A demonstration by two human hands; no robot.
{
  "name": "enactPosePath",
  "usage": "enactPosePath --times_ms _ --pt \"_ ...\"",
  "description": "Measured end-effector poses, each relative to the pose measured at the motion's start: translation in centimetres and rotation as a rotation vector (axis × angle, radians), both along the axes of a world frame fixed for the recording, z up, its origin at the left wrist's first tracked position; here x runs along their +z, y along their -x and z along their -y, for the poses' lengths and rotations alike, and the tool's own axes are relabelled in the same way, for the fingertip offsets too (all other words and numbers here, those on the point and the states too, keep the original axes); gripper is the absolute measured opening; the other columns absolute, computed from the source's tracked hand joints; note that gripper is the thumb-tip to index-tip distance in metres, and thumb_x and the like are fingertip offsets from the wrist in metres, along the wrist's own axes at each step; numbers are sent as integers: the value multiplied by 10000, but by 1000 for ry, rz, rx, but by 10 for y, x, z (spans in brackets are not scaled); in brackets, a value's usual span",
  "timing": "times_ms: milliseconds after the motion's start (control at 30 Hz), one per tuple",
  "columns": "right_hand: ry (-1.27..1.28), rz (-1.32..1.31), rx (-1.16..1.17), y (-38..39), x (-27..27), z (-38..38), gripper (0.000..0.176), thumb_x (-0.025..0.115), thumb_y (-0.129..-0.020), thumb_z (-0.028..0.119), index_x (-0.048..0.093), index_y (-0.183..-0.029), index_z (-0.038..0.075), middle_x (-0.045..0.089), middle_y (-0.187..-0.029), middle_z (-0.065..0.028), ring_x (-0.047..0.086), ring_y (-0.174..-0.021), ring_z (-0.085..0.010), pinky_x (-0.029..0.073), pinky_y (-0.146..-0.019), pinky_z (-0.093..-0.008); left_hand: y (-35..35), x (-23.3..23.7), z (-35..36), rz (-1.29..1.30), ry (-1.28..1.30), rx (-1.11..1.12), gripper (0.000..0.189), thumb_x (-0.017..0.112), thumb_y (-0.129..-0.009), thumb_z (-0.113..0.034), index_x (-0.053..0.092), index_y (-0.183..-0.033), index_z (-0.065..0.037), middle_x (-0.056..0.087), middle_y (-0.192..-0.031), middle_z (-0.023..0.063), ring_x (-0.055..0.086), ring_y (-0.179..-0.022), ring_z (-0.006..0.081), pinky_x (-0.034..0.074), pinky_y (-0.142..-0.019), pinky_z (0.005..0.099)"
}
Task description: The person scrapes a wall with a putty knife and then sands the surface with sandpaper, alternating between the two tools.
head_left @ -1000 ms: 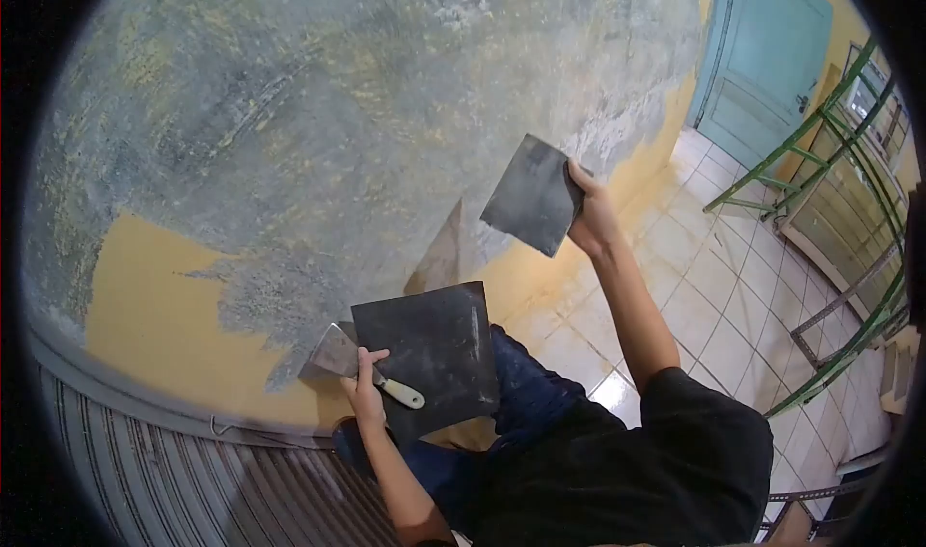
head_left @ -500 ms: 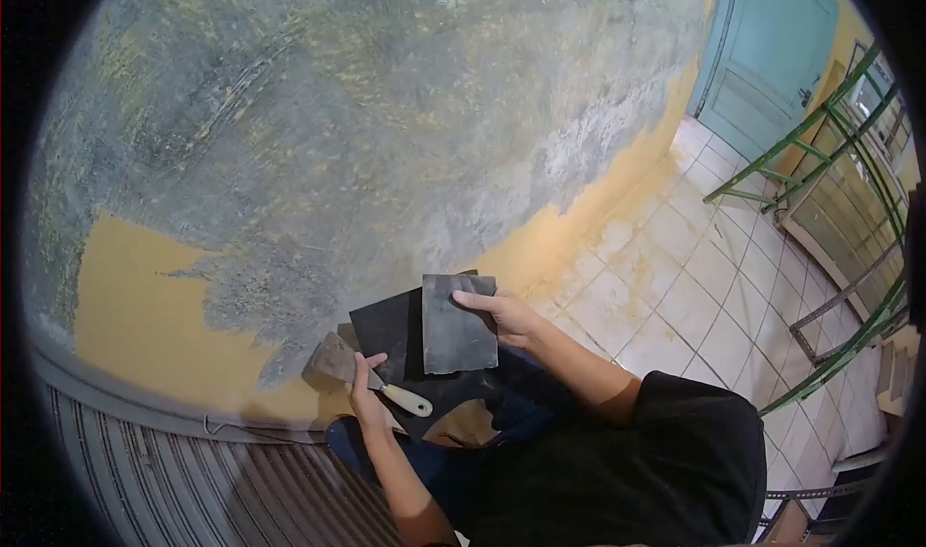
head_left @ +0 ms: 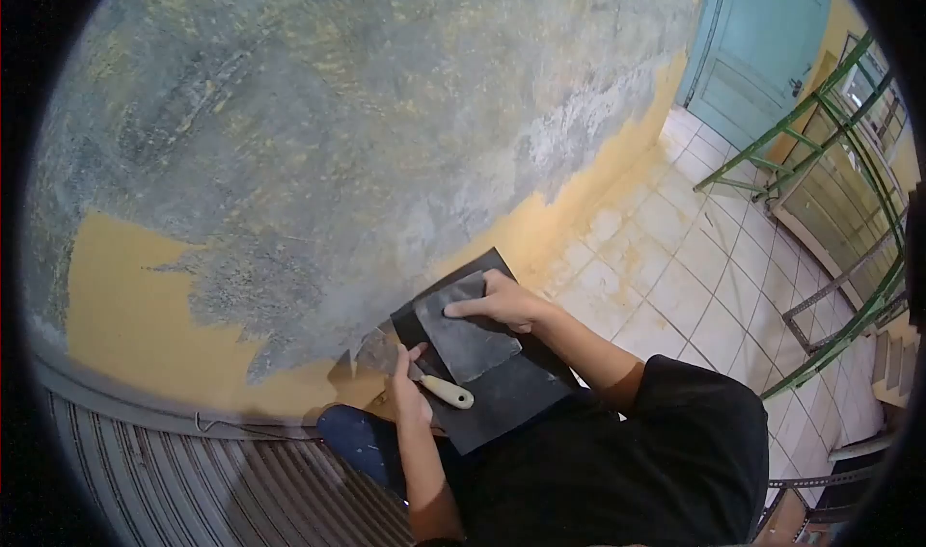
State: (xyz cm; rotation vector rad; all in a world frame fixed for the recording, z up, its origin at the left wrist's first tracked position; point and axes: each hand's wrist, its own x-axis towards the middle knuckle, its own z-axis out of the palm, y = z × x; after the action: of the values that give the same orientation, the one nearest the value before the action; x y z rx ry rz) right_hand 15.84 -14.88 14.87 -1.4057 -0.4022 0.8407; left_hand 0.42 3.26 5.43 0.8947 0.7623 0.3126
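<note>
Head view looks down on my two hands, low in front of a wall (head_left: 338, 113) skimmed grey over yellow paint. My left hand (head_left: 410, 397) is closed on two things at once: the cream handle of a putty knife (head_left: 386, 354), whose metal blade points toward ten o'clock, close to the foot of the wall, and the near edge of a large black board (head_left: 516, 393), which sits tilted with one corner up at twelve o'clock. My right hand (head_left: 497, 303) grips a smaller grey sheet (head_left: 468, 340) by its upper edge, fingers laid over the top and pointing to nine o'clock; I cannot see the thumb. The sheet lies on the board, just beside the knife handle, at two o'clock from my left hand. My knee (head_left: 362, 441) in blue denim shows at seven o'clock of that hand. A tiled floor (head_left: 694, 277) runs off at three o'clock, with a teal door (head_left: 762, 55) and a green metal frame (head_left: 830, 113) at two o'clock, and a ribbed shutter (head_left: 193, 489) at eight o'clock.
</note>
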Motion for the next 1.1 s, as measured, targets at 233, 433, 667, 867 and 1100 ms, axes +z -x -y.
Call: enactPosePath --times_ms 233,433,667,867,1100 --pt "128 172 51 39 -129 -30 431 882 -860 189 730 -1204 -22 753 -1063 -54 650 -963 -146 538 -893 -325 24 -64 4 -54 60 41 462 653 -1069 -279 586 -1408 27 653 -1354 111 633 -1203 242 498 -1029 396" --pt "250 388 -61 54 -129 -47 556 903 -807 222 645 -1234 -26 739 -1013 -177 708 -888 -237 557 -846 -372 39 -69 -14 -75 101 -8 529 655 -1067 -349 573 -1417 38 631 -1396 140 621 -1252 259 491 -1059 402" --pt "280 658 -162 71 -104 -56 696 867 -825 207 484 -1371 9 695 -835 -222 703 -773 -413 549 -738 -471 41 -57 -14 -88 66 31 627 696 -1036 -404 552 -1425 67 625 -1393 162 610 -1261 271 474 -1085 402" --pt "470 858 -128 67 -103 -54 748 861 -810 210 472 -1419 18 663 -1050 -217 636 -1044 -416 540 -873 -494 53 -62 -20 -14 180 -60 645 577 -1093 -456 533 -1470 65 628 -1408 140 597 -1293 263 462 -1105 420" --pt "486 1118 -164 76 -107 -56 626 867 -785 220 609 -1321 24 544 -1364 -221 519 -1234 -425 481 -1029 -470 52 -48 -10 2 190 -66 761 548 -1074 -562 529 -1498 68 614 -1436 149 605 -1272 251 463 -1088 389"
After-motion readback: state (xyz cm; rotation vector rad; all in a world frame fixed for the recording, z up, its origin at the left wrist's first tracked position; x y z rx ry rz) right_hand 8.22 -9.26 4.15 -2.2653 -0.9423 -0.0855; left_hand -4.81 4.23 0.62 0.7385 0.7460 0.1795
